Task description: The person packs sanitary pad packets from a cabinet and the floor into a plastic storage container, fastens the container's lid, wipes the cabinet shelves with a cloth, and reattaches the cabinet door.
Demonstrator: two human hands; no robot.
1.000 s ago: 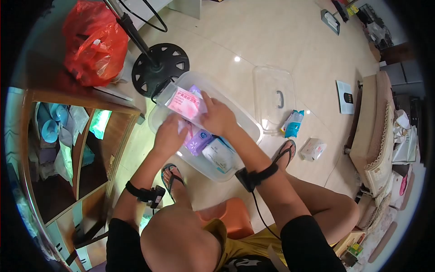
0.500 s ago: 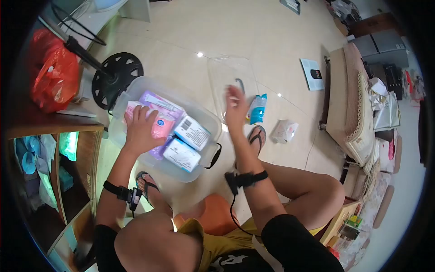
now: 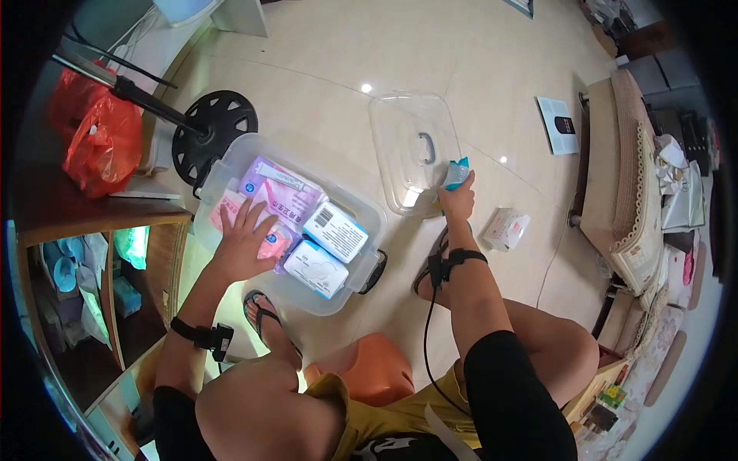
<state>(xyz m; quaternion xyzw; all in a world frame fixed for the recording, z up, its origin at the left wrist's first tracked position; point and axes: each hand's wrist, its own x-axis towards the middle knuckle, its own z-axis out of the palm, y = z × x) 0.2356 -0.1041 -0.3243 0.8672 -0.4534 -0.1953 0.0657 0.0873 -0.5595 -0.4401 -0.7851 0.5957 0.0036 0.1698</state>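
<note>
My left hand (image 3: 244, 250) rests with spread fingers on a pink soft pack (image 3: 273, 244) inside a clear plastic storage box (image 3: 327, 303). Beside that pack, the box holds a purple-and-pink pack (image 3: 286, 201) with a long narrow carton (image 3: 283, 177) on top, and two white-and-blue packs (image 3: 336, 232). Out to the right, my right hand (image 3: 459, 201) is closed around a blue-and-white soft packet (image 3: 457, 173), whose lower part the fingers hide. The packet is over the edge of the clear box lid (image 3: 403, 131), which lies on the floor.
A white patterned carton (image 3: 507, 229) sits on the tiles right of my right hand. Behind the box stands a black round stand base (image 3: 214, 138). An orange stool (image 3: 365, 369) is between my legs, an open wooden cabinet (image 3: 154, 269) at left, a sofa (image 3: 619, 184) at right.
My right hand has moved right from above the lid and taken hold of the blue-and-white packet, lifting or tilting it. My left hand stays on the pink pack. The whole view has shifted slightly.
</note>
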